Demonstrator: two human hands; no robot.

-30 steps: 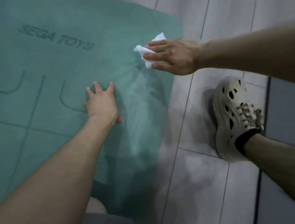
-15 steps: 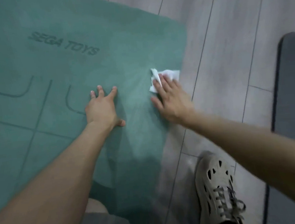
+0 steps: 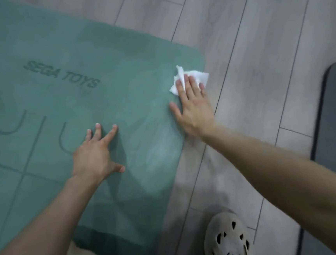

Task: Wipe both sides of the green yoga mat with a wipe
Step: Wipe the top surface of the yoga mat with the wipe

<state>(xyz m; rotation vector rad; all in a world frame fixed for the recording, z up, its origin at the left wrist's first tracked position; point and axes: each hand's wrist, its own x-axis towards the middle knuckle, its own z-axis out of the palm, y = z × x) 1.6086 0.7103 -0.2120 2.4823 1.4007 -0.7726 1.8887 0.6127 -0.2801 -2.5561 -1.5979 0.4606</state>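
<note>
Green yoga mat (image 3: 75,54) lies flat on the floor (image 3: 238,60), printed side up. Wipe (image 3: 197,76) sits on the mat's edge by the rounded corner, at 1 o'clock from the left hand (image 3: 94,154), partly overhanging the floor. Right hand (image 3: 194,108) presses it down with fingers (image 3: 193,82) straight, gripping nothing. Left hand is splayed flat on the mat, bracing it and holding nothing. There's a pale sheen at 6 o'clock from the wipe, which looks freshly wiped. My read: top side is in progress and this corner is nearly covered. The rest is unclear. Underside not yet done, so the flip is left.
</note>
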